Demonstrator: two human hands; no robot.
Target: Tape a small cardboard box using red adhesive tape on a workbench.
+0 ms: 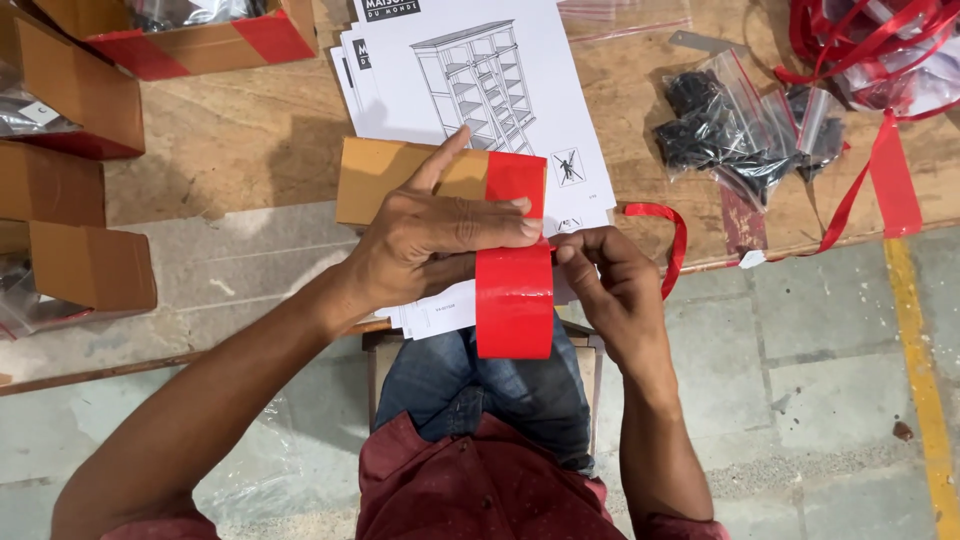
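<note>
Hardware bags [745, 125], instruction sheets [470, 70], taped boxes [70, 90] around held box [400, 175].

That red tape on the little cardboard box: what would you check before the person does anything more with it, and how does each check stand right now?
1. Left hand pins the small cardboard box: ok, palm and fingers lie across it.
2. Red tape stuck to the box end: ok, it covers the right end.
3. Loose strip hangs straight, without a twist: ok, flat down past the table edge.
4. Right hand grips the strip's edge: ok, fingertips pinch its right side.
5. Instruction sheets free of the tape: cannot tell, box and hands hide the contact.
6. Far side of box sealed: cannot tell, hidden.
</note>
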